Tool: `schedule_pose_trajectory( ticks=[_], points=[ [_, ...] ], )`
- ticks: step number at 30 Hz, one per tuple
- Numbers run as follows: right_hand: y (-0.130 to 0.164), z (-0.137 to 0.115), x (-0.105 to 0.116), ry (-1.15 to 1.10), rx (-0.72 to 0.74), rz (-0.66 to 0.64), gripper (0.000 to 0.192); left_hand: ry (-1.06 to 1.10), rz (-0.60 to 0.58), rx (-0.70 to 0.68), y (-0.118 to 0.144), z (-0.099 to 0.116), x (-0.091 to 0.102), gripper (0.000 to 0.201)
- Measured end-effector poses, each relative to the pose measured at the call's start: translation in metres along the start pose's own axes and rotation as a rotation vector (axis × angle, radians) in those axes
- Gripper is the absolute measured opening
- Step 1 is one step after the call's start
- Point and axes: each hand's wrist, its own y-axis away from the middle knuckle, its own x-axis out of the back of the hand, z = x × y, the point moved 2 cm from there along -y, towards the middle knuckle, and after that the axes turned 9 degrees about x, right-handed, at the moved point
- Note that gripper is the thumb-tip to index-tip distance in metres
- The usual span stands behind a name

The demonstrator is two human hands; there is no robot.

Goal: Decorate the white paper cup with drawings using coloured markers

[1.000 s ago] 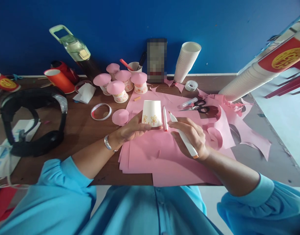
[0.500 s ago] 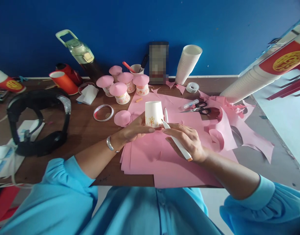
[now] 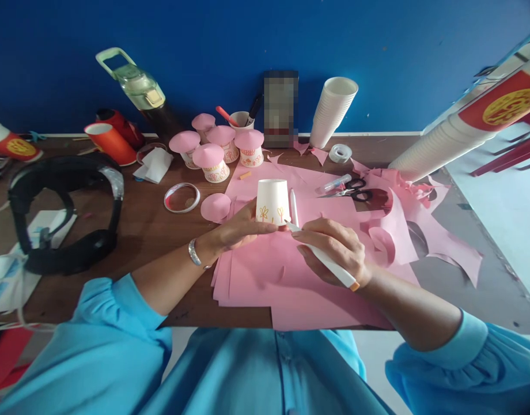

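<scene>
Upside down above the pink paper sheets (image 3: 256,282), a white paper cup (image 3: 271,199) is held by my left hand (image 3: 243,227), fingers and thumb closed round its lower part. Orange-yellow flowers and short strokes are drawn near its rim. My right hand (image 3: 336,248) grips a white marker (image 3: 328,262) with an orange end cap; its tip is at the cup's lower right side, by a flower. Behind the cup another white pen (image 3: 293,206) lies on the paper. To the left rests a loose pink paper cone (image 3: 216,207).
Several decorated cups with pink cone tops (image 3: 208,155) stand at the back left, before a cup of pens (image 3: 243,121). Scissors (image 3: 351,190) and pink scraps (image 3: 398,230) lie right. A stack of cups (image 3: 334,109), a bottle (image 3: 139,86) and a black headset (image 3: 66,213) surround the work area.
The cup has turned slightly in my left hand, and its drawn flowers have shifted, with a second one now showing. My right hand and the marker have moved a little right and down.
</scene>
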Motion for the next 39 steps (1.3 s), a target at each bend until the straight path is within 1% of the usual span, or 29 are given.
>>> schedule_pose_trajectory(
  ticks=[5, 10, 17, 20, 24, 34, 39],
  points=[
    [0.000, 0.000, -0.004, 0.022, 0.003, 0.002, 0.028, -0.023, 0.001, -0.009, -0.003, -0.005, 0.003, 0.033],
    [-0.001, 0.001, -0.004, 0.020, 0.014, 0.004, 0.026, -0.004, 0.014, 0.010, -0.005, -0.012, 0.008, 0.039],
    [-0.001, 0.000, -0.005, 0.029, 0.031, 0.004, 0.028, -0.046, 0.008, 0.012, -0.003, -0.008, 0.005, 0.032],
    [0.000, 0.000, -0.006, 0.036, 0.023, 0.001, 0.029, -0.036, 0.018, 0.013, -0.004, -0.007, 0.005, 0.037],
    [0.000, 0.000, -0.006, 0.044, 0.017, 0.001, 0.026, -0.047, 0.040, 0.030, -0.005, -0.008, 0.005, 0.042],
    [0.000, 0.000, -0.007, 0.041, 0.012, -0.008, 0.026, -0.014, 0.043, 0.029, -0.006, -0.011, 0.006, 0.047],
    [0.000, -0.001, -0.007, 0.038, 0.018, -0.022, 0.024, -0.017, 0.034, 0.026, -0.005, -0.009, 0.004, 0.044]
  ],
)
